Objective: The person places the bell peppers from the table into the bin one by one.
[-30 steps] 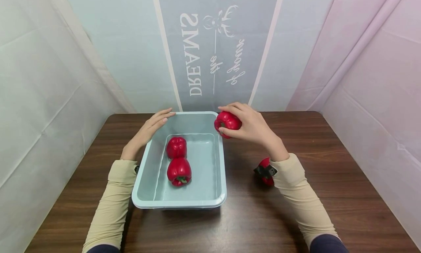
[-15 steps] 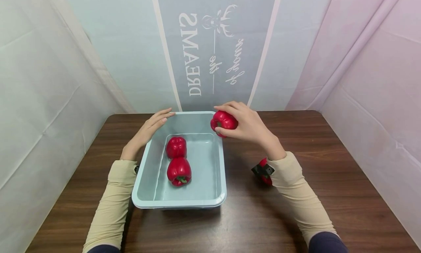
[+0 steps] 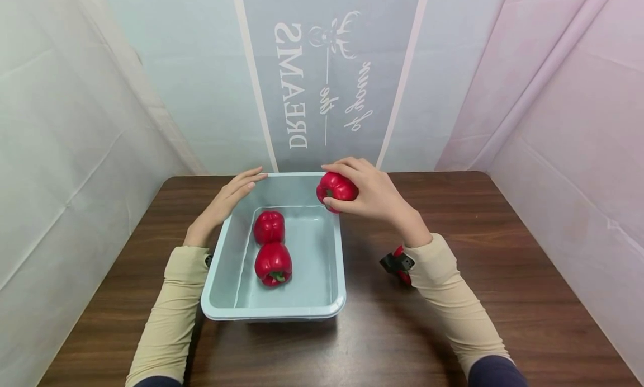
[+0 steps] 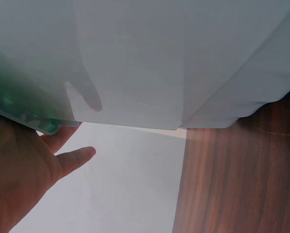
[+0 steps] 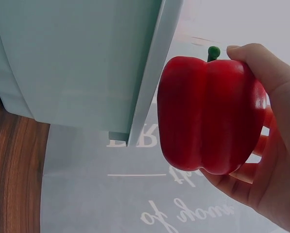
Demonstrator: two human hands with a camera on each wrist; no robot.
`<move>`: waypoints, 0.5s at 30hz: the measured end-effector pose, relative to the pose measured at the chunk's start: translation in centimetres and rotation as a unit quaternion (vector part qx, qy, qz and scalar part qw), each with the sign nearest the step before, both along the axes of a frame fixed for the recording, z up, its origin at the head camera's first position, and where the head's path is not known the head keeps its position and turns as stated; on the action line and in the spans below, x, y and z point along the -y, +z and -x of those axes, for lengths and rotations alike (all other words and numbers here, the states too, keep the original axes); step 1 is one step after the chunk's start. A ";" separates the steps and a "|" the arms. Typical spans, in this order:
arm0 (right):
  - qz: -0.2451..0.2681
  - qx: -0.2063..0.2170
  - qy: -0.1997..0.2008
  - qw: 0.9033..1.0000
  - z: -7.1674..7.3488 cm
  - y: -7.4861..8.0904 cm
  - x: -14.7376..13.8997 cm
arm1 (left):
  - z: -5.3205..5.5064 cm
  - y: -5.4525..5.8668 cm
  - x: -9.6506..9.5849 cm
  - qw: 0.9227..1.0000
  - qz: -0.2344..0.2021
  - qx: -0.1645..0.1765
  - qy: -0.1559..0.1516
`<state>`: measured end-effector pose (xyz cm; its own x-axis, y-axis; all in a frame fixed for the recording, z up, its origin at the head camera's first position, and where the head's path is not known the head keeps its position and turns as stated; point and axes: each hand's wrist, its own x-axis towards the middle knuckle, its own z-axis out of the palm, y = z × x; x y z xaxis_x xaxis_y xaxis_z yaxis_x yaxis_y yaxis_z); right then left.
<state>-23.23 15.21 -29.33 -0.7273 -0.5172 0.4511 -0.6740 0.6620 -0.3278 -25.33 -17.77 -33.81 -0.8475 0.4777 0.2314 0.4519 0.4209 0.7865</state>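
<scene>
Head | red pepper [image 3: 338,185] gripped in R hand [image 3: 374,193] | L hand [image 3: 224,199] apart, loose @ tub rim [image 3: 274,313]

Smooth, glossy skin shown by red pepper [image 3: 340,185] in right hand [image 3: 374,192]. Smooth, shiny plastic seen on tub [image 3: 274,312] beside left hand [image 3: 225,201]. Polished-looking wood grain seen on table [image 3: 382,331] below hands; matt, creased cloth [image 3: 312,68] hung beyond them.

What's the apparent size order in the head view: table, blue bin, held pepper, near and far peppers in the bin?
1. Table
2. Blue bin
3. Held pepper and near pepper, unranked: they look much alike, and the held one is partly covered
4. Far pepper
</scene>
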 end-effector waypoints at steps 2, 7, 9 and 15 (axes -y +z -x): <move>-0.001 -0.002 -0.002 1.000 -0.2 -0.1 0.0 | -0.2 -0.1 0.0 1.000 -0.002 0.001 -0.001; 0.002 -0.007 0.002 1.000 -0.5 -0.3 0.1 | -0.7 -0.2 -0.1 1.000 -0.003 -0.001 -0.001; 0.005 -0.010 0.006 1.000 -0.7 -0.3 0.2 | -0.8 -0.2 -0.1 1.000 -0.002 -0.004 0.000; 0.007 -0.015 0.011 1.000 -1.1 -0.5 0.4 | -1.4 -0.3 -0.2 1.000 -0.001 -0.009 0.002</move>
<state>-22.09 14.82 -29.85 -0.7017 -0.5255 0.4810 -0.6980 0.6425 -0.3163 -23.98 -17.59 -34.08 -0.8446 0.4748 0.2475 0.4650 0.4214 0.7786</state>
